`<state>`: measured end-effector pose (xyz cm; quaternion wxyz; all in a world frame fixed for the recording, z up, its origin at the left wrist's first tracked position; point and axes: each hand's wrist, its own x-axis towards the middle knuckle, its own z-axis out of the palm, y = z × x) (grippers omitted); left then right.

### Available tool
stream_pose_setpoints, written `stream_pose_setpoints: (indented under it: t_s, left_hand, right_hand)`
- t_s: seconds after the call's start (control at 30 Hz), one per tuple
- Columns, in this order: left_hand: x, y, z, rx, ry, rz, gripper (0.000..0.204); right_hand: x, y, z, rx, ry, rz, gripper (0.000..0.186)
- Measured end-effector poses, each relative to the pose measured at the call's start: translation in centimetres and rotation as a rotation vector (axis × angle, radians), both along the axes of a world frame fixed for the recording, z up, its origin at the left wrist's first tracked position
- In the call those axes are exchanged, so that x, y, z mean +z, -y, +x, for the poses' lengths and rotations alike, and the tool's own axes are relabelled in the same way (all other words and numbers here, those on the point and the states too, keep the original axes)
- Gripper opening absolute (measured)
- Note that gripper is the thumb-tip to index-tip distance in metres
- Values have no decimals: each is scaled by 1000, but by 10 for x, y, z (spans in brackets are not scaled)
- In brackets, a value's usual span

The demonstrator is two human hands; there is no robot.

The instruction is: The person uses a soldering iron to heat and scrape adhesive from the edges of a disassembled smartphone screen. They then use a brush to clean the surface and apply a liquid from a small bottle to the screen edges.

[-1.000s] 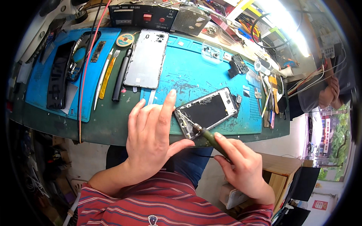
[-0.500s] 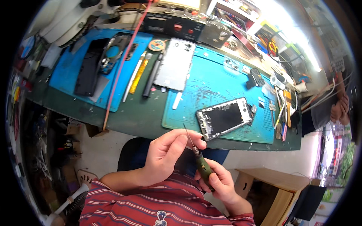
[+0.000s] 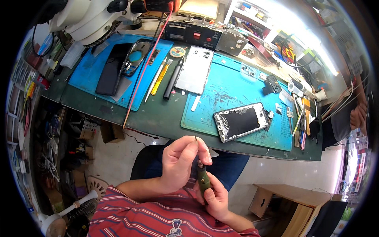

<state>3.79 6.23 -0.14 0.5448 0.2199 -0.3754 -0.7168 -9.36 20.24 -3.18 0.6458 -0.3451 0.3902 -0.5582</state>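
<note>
Just in front of my chest, my right hand (image 3: 215,194) is wrapped round the dark green handle of a slim hand tool (image 3: 203,180). A metal collar tops the handle, and a thin rod points up from it, toward the bench. My left hand (image 3: 176,160) has its thumb and forefinger closed on that rod, hiding most of it; only the dark tip sticks out above them. Beyond the hands, an opened phone (image 3: 241,123) with a black inner face and silver frame lies on a blue work mat (image 3: 209,94). Neither hand touches it.
A silver phone back (image 3: 194,71) lies at the mat's left edge, beside a black pen-like tool (image 3: 172,81) and a yellow-handled brush (image 3: 161,77). A dark phone (image 3: 113,71) rests farther left. The microscope (image 3: 89,25) overhangs there. Another person's hand (image 3: 358,114) shows at far right.
The bench has shifted slightly right in the picture as my view moved. The green tool stands more upright, and my left fingers now cover most of its rod. My right hand keeps its hold.
</note>
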Motion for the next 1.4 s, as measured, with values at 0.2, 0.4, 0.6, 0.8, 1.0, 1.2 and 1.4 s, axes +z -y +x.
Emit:
stream_pose_setpoints:
  t_s: [0.2, 0.4, 0.6, 0.8, 1.0, 1.2, 1.4]
  left_hand:
    - [12, -3, -9, 46, -95, -1, 27]
    - [13, 4, -9, 47, -246, -38, 25]
    - [25, 77, 29, 325, -586, -103, 22]
    - [17, 35, 24, 517, 396, -356, 12]
    - [-33, 20, 87, 169, 594, -514, 27]
    - [-104, -5, 128, 203, 1193, -613, 12]
    - [-192, -9, 241, -72, 1717, 135, 19]
  right_hand:
    - [6, -11, 2, -56, -140, 3, 63]
    - [26, -3, 10, -145, -419, -64, 55]
    - [21, -14, 10, -35, -595, -161, 52]
    - [30, 2, -55, -207, -1012, -286, 52]
    - [82, 42, -113, -132, -1374, -192, 74]
    - [105, 78, -136, 5, -1664, -365, 70]
    - [115, 93, -139, 65, -1747, -389, 65]
